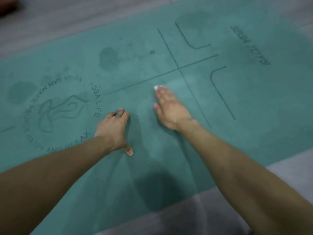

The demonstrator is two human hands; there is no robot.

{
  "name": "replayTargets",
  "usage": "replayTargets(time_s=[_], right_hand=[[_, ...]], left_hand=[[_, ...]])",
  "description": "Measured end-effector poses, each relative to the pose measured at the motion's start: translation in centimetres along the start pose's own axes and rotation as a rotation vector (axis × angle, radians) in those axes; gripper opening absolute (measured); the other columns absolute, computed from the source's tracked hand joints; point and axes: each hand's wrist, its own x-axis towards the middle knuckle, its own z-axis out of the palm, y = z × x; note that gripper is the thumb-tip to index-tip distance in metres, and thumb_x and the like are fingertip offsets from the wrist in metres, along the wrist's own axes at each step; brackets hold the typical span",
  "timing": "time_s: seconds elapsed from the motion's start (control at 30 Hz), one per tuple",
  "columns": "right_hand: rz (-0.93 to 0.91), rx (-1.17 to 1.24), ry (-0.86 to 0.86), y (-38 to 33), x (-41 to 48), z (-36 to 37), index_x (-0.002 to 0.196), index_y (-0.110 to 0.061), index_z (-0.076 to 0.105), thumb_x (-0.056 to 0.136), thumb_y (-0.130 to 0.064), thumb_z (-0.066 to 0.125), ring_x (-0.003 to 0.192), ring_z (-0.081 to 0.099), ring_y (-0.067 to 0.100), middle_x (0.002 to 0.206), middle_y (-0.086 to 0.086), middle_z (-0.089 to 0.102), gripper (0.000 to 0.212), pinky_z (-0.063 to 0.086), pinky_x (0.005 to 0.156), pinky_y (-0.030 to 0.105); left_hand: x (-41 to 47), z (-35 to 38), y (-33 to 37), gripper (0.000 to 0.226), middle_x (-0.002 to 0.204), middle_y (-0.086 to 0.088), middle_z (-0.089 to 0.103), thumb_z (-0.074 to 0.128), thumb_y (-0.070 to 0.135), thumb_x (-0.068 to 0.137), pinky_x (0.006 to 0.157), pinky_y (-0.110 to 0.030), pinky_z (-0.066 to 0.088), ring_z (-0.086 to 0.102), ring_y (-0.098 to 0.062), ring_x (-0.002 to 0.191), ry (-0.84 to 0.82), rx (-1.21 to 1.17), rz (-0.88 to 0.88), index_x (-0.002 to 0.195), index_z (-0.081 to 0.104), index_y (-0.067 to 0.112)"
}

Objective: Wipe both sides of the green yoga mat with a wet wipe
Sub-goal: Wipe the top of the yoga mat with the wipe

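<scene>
The green yoga mat (245,99) lies flat across the floor, printed side up, with alignment lines, a round "YOGA LIFE" emblem at the left and several darker damp patches. My right hand (169,109) presses flat on the mat near its middle, and a white wet wipe (156,87) peeks out from under the fingertips. To its left, my left hand (114,129) rests on the mat with fingers spread and thumb pointing toward me, holding nothing.
Grey floor (50,26) runs along the mat's far edge. A grey surface (186,216) borders the mat's near edge at the bottom. A reddish object (6,5) sits in the top left corner.
</scene>
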Motion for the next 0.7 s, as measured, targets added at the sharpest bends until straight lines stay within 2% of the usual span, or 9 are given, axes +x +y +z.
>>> replayTargets(time_s=[0.07,0.13,0.27,0.33,0.43,0.5,0.53,0.6,0.7], right_hand=[[-0.377,-0.009,-0.130,-4.1,-1.5,1.8,0.166,-0.007,0.023,0.111,-0.037,0.033,0.162,0.012,0.020,0.174,0.008,0.020,0.064,0.006,0.132,0.036],[-0.405,-0.046,-0.109,-2.8,-1.0,1.2,0.167,-0.012,0.022,0.110,-0.038,0.031,0.161,0.016,0.019,0.173,0.005,0.024,0.063,0.009,0.132,0.036],[0.286,-0.059,0.108,6.1,1.5,-2.2,0.165,-0.002,0.021,0.106,-0.039,0.022,0.161,0.017,0.029,0.173,0.014,0.023,0.069,0.007,0.132,0.038],[0.458,-0.006,0.135,5.2,1.6,-2.3,0.165,0.001,0.017,0.109,-0.038,0.022,0.162,0.011,0.029,0.174,0.016,0.017,0.069,0.004,0.132,0.038],[-0.026,-0.025,-0.003,-2.7,0.1,1.1,0.166,-0.002,0.017,0.111,-0.037,0.030,0.163,0.006,0.023,0.175,0.011,0.014,0.066,0.000,0.132,0.035],[-0.424,-0.047,-0.139,-5.6,-1.0,2.6,0.166,-0.007,0.023,0.110,-0.037,0.031,0.162,0.012,0.020,0.174,0.008,0.019,0.064,0.005,0.132,0.035],[-0.491,-0.070,-0.148,-5.2,-0.6,2.2,0.166,-0.009,0.025,0.110,-0.038,0.030,0.161,0.015,0.019,0.173,0.006,0.022,0.063,0.008,0.132,0.035],[-0.314,-0.110,-0.070,-1.7,1.1,0.7,0.166,-0.011,0.026,0.107,-0.043,0.022,0.160,0.022,0.022,0.172,0.008,0.028,0.067,0.010,0.132,0.035],[0.287,-0.096,0.103,5.6,2.7,-1.9,0.165,-0.002,0.023,0.102,-0.045,0.014,0.159,0.021,0.030,0.172,0.016,0.025,0.077,0.009,0.132,0.041]], left_hand=[[-0.3,-0.1,0.0,0.146,0.162,0.001,0.040,0.095,0.076,0.016,0.110,-0.044,0.048,0.043,-0.030,0.143,0.012,0.001,-0.007,0.141,0.038,0.024],[-0.2,0.0,0.2,0.143,0.160,0.002,0.042,0.096,0.074,0.016,0.109,-0.044,0.049,0.044,-0.030,0.142,0.028,-0.012,-0.004,0.139,0.040,0.024],[-0.4,0.2,-0.3,0.145,0.169,0.005,0.031,0.096,0.075,0.020,0.113,-0.044,0.046,0.037,-0.028,0.149,0.040,-0.055,-0.008,0.145,0.040,0.026],[-0.6,0.4,-0.8,0.148,0.169,0.006,0.030,0.094,0.078,0.022,0.116,-0.043,0.044,0.036,-0.027,0.150,0.058,-0.067,0.009,0.150,0.039,0.028],[-0.7,0.2,-2.0,0.140,0.168,0.005,0.035,0.094,0.076,0.034,0.120,-0.038,0.038,0.041,-0.026,0.147,0.076,-0.104,0.068,0.155,0.043,0.029],[-0.2,-0.5,-3.6,0.118,0.157,0.000,0.051,0.099,0.064,0.046,0.114,-0.034,0.040,0.052,-0.025,0.138,0.068,-0.173,0.075,0.149,0.054,0.026],[0.1,-0.8,-4.4,0.110,0.150,-0.002,0.057,0.100,0.059,0.049,0.110,-0.035,0.044,0.056,-0.026,0.132,0.078,-0.192,0.067,0.144,0.059,0.025],[0.7,-0.9,-5.6,0.108,0.147,-0.004,0.056,0.101,0.056,0.051,0.107,-0.039,0.047,0.055,-0.029,0.131,0.130,-0.175,-0.013,0.145,0.056,0.026],[0.9,0.1,-6.5,0.125,0.164,-0.008,0.040,0.099,0.061,0.052,0.118,-0.043,0.041,0.044,-0.035,0.145,0.114,-0.195,-0.159,0.157,0.042,0.022]])
